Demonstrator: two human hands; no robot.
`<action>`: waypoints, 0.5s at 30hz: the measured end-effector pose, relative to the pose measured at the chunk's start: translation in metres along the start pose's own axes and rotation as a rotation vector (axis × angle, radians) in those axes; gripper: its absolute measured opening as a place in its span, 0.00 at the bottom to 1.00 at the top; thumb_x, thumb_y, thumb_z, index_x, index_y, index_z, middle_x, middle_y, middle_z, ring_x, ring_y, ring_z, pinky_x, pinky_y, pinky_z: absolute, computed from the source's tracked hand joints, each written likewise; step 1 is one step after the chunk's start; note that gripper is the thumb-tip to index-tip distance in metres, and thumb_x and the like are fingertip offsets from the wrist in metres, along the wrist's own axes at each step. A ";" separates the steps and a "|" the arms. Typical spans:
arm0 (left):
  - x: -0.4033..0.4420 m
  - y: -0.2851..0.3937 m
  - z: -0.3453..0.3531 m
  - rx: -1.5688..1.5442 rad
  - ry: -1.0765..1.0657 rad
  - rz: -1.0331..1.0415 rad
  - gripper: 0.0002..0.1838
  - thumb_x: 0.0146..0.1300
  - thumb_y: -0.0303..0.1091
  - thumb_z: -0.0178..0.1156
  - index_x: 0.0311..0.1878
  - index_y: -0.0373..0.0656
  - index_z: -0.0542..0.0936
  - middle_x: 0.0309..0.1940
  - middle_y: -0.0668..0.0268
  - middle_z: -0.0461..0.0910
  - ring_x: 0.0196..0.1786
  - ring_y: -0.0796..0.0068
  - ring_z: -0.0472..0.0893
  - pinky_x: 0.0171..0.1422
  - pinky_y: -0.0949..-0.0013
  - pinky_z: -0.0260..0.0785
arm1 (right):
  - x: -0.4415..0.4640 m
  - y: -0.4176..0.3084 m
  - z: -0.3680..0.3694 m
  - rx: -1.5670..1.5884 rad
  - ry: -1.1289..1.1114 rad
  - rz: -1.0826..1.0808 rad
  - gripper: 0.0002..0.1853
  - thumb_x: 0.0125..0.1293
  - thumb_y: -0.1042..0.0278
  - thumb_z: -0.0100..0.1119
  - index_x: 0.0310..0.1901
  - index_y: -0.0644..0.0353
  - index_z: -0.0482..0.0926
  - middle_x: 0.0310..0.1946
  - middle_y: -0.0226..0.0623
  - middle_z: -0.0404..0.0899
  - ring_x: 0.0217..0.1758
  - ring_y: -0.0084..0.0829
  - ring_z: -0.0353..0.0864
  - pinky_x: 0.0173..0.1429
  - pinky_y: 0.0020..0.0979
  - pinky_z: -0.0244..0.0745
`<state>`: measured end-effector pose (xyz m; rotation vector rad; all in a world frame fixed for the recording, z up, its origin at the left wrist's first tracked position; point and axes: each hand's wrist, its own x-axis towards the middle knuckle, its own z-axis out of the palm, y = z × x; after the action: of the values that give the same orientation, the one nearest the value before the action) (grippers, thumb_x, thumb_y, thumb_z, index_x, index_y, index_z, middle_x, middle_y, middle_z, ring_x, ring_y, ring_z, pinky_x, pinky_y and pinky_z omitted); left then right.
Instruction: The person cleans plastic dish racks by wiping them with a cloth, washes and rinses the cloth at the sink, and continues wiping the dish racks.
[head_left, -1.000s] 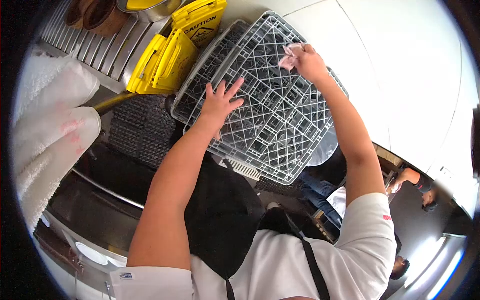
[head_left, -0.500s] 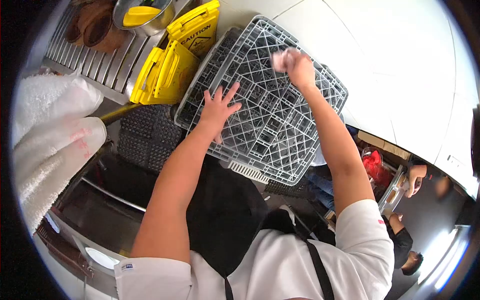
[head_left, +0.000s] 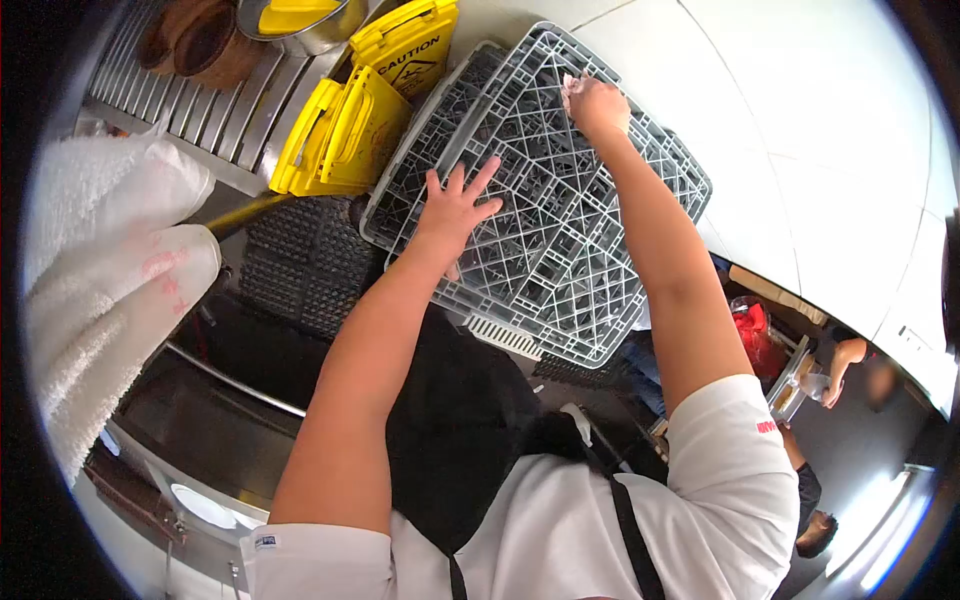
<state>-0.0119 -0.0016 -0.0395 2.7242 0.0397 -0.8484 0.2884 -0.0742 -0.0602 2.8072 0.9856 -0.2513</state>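
A grey plastic lattice crate (head_left: 560, 262), apparently stacked on others, stands in front of me with its ribbed face up. My left hand (head_left: 455, 212) rests on its left part, fingers spread and holding nothing. Near the far edge of the same crate, my right hand (head_left: 604, 108) is closed around a crumpled, pinkish-white cloth (head_left: 570, 92). The cloth is against or just over the lattice; most of it is hidden in my fist.
Yellow caution signs (head_left: 365, 125) stand left of the crates. Beyond them is a slatted metal rack (head_left: 215, 125) with brown pots and a metal bowl. White sacks (head_left: 130, 290) lie at left. A white tiled wall (head_left: 800, 110) rises at right; other people work at lower right.
My right hand has moved with the cloth toward the crate's far edge. The left hand stays spread on the crate. The whole view has shifted slightly.
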 end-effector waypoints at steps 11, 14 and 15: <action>-0.002 0.000 0.001 0.025 0.030 -0.009 0.73 0.16 0.51 0.91 0.78 0.76 0.65 0.87 0.62 0.23 0.83 0.48 0.52 0.77 0.31 0.55 | -0.018 -0.011 -0.024 0.053 0.002 0.206 0.25 0.69 0.39 0.57 0.52 0.51 0.89 0.57 0.53 0.81 0.64 0.51 0.80 0.67 0.49 0.75; -0.001 0.002 0.002 0.020 0.045 -0.013 0.73 0.15 0.51 0.91 0.77 0.76 0.66 0.87 0.62 0.25 0.83 0.48 0.53 0.77 0.31 0.55 | -0.002 -0.012 0.008 -0.002 0.155 0.198 0.26 0.71 0.39 0.55 0.45 0.54 0.91 0.56 0.53 0.80 0.63 0.53 0.78 0.66 0.54 0.72; -0.002 0.001 0.003 0.017 0.055 -0.012 0.73 0.15 0.51 0.91 0.77 0.76 0.67 0.87 0.62 0.26 0.83 0.48 0.54 0.77 0.31 0.55 | -0.003 -0.012 0.017 -0.020 0.216 0.170 0.26 0.71 0.39 0.56 0.44 0.55 0.91 0.56 0.52 0.80 0.62 0.53 0.78 0.65 0.55 0.72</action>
<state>-0.0152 -0.0033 -0.0399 2.7653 0.0605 -0.7809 0.2765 -0.0705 -0.0768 2.9235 0.7753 0.0840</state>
